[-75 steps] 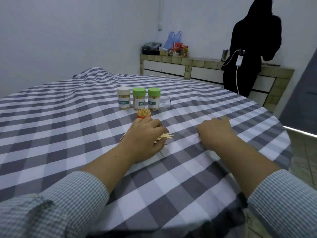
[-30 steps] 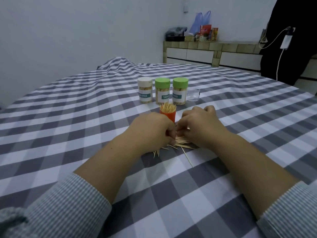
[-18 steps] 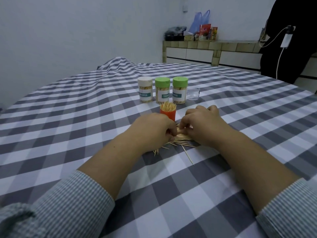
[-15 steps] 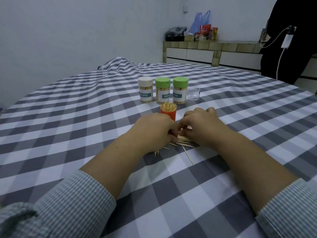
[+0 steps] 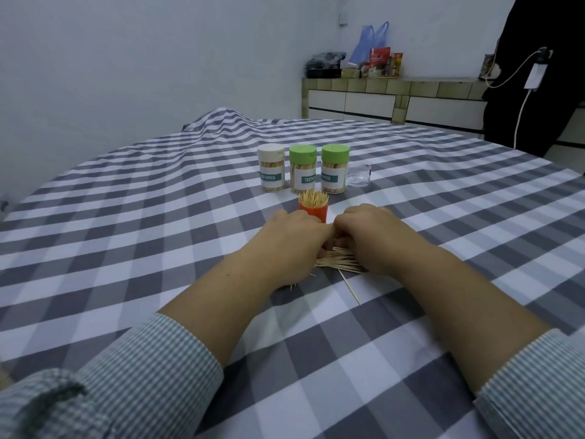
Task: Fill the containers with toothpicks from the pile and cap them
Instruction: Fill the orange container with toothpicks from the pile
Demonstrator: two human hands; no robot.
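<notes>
A pile of toothpicks (image 5: 338, 263) lies on the checked tablecloth (image 5: 158, 236). My left hand (image 5: 292, 245) and my right hand (image 5: 373, 236) meet over the pile, fingers curled down onto the toothpicks; the fingertips are hidden. Just behind the hands stands an open orange container (image 5: 313, 206) full of upright toothpicks. Further back, three capped toothpick jars stand in a row: a white-capped jar (image 5: 271, 168), a green-capped jar (image 5: 303, 169) and a second green-capped jar (image 5: 335, 168). A clear cap (image 5: 358, 175) sits right of them.
A stray toothpick (image 5: 350, 286) lies near the pile's near side. A tiled counter (image 5: 392, 96) with bags and boxes runs along the far wall. A person in dark clothes (image 5: 538, 74) stands at the far right with a white cable hanging.
My right hand moved left from the cloth to join my left hand at the pile. Over the last second both hands have closed in together over the toothpicks.
</notes>
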